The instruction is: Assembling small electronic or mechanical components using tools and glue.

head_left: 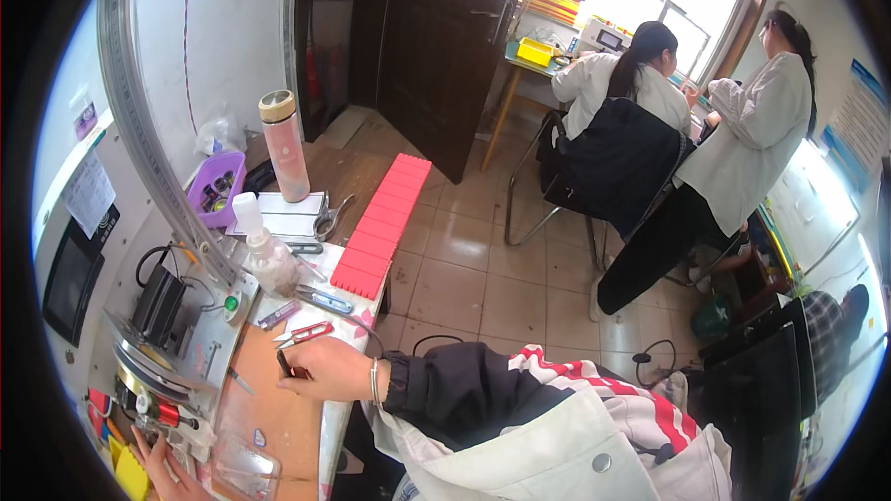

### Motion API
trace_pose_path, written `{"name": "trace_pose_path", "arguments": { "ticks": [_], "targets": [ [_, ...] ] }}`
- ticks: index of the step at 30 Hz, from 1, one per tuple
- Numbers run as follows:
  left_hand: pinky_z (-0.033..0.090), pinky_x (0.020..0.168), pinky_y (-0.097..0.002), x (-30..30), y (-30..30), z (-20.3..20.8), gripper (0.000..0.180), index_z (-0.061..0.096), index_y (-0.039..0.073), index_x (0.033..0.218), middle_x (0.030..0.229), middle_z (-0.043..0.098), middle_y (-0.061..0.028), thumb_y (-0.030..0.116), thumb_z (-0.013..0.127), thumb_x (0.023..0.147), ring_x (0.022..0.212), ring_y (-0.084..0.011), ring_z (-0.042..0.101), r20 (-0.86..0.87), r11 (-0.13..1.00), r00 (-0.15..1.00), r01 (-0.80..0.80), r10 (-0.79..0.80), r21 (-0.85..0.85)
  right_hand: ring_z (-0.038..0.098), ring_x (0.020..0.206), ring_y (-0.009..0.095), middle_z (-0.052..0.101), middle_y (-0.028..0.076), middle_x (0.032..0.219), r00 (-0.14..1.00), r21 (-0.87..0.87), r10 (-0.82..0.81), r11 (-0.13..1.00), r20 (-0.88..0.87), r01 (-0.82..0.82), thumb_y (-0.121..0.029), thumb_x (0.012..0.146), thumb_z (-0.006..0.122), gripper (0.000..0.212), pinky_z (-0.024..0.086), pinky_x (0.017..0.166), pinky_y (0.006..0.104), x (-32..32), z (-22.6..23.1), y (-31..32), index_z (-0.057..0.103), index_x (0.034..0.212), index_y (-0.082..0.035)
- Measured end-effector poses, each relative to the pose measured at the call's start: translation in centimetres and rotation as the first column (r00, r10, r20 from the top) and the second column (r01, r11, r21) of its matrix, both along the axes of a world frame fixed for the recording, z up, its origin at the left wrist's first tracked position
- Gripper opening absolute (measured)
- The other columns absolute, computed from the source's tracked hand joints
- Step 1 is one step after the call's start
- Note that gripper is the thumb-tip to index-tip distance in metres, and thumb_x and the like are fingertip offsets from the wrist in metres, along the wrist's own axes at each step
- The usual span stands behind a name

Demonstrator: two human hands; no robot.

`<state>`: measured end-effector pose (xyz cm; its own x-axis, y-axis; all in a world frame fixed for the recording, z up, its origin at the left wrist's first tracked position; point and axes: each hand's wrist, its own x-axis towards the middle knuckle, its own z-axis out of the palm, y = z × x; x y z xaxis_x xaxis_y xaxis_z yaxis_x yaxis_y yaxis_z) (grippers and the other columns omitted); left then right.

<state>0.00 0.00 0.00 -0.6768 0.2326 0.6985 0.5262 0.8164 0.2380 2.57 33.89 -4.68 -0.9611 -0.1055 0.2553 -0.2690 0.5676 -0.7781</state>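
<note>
I see my right hand (327, 369) resting on the brown wooden bench (278, 417), its grip pressed together around a small dark pen-like tool (284, 365) — the tool's tip pokes out to the left of the fingers. A thin silver bracelet (375, 380) sits on the wrist, where the black sleeve begins. Just above this hand lies a pair of small red-handled cutters (308, 332), near but apart from it.

My left hand (160, 468) comes in at the lower left edge, just beside a yellow flat piece (130, 475) and under the grey metal machine with wire spools (176, 343); I cannot tell if its grip is spread or closed, because only part of it shows.

Further back on the bench stand a clear plastic squeeze bottle with a white cap (263, 246), a pink drinking flask with a beige lid (284, 145) and a purple plastic basket of small parts (217, 187). A long red ribbed plastic tray (383, 223) lies along the bench edge — beside it, steel scissors (330, 219). Two people in white coats (687, 121) are at a desk by the window.
</note>
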Motion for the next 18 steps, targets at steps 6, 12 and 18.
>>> {"name": "trace_pose_path", "arguments": {
  "ticks": [6,12,18],
  "targets": [
    [0.033,0.110,-0.0519,0.5,0.5,0.0,0.018,0.069,0.000,0.104,0.123,0.063,-0.0213,0.008,0.055,0.095,0.120,-0.0371,0.057,-0.048,0.999,0.998,0.026,-0.028,-0.039,0.060,0.064,0.031,0.059,0.011,0.066,0.999,0.025,0.051,0.998,-0.011,-0.051,-0.025,0.085,0.069,0.024,0.046,0.059,0.0394,0.9,0.8,0.5,0.062,0.080,-0.003],
    [0.032,0.111,-0.0521,0.4,0.3,-0.1,0.019,0.068,0.001,0.105,0.128,0.060,-0.0228,0.011,0.055,0.096,0.122,-0.0379,0.055,0.010,1.000,1.000,0.001,-0.001,0.007,0.060,0.056,0.023,0.057,0.010,0.059,0.993,-0.062,0.014,0.998,-0.113,-0.021,-0.017,0.083,0.066,0.026,0.046,0.055,0.0364,1.2,0.7,0.5,0.070,0.107,-0.008],
    [0.029,0.112,-0.0539,0.0,-0.3,-0.1,0.021,0.068,0.003,0.108,0.132,0.057,-0.0238,0.014,0.055,0.095,0.125,-0.0408,0.051,-0.013,0.999,0.999,0.036,-0.036,-0.026,0.053,0.052,0.020,0.050,0.008,0.056,0.996,-0.162,-0.029,0.987,-0.089,0.014,-0.011,0.081,0.061,0.043,0.043,0.054,0.0324,2.0,3.7,0.1,0.063,0.124,-0.008]
  ]
}}
